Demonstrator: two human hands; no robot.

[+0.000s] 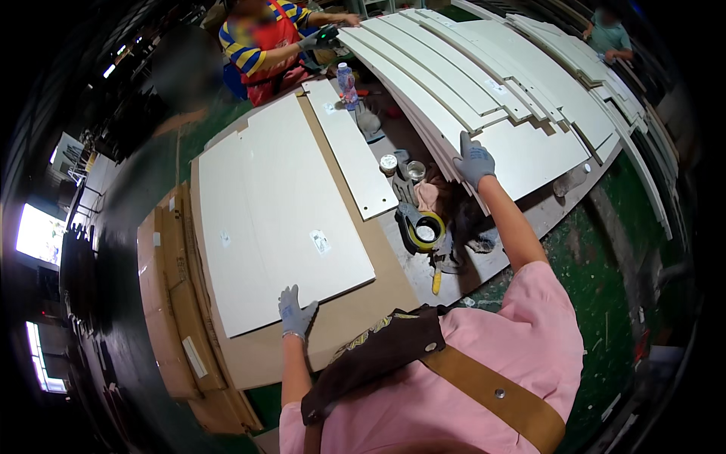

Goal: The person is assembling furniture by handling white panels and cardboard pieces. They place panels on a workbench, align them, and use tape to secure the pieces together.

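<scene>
My left hand (297,312), in a grey work glove, lies at the near edge of a large white panel (287,212), fingers spread. That panel rests on a brown cardboard sheet (370,295). Out to the right, my right hand (476,160), also gloved in grey, touches the near end of a stack of long white boards (431,64), its fingers stretched toward them. Neither hand has anything gripped in it. A narrow white board (348,151) with small holes at its near end lies between the large panel and the stack.
Between the boards lie a tape roll (425,230), a yellow-handled tool (436,281), a small jar (416,170), loose gloves (368,121) and a bottle (347,85). Folded cardboard (170,303) stands at left. A co-worker in a striped shirt (261,53) works at the far end; another person (609,38) is far right.
</scene>
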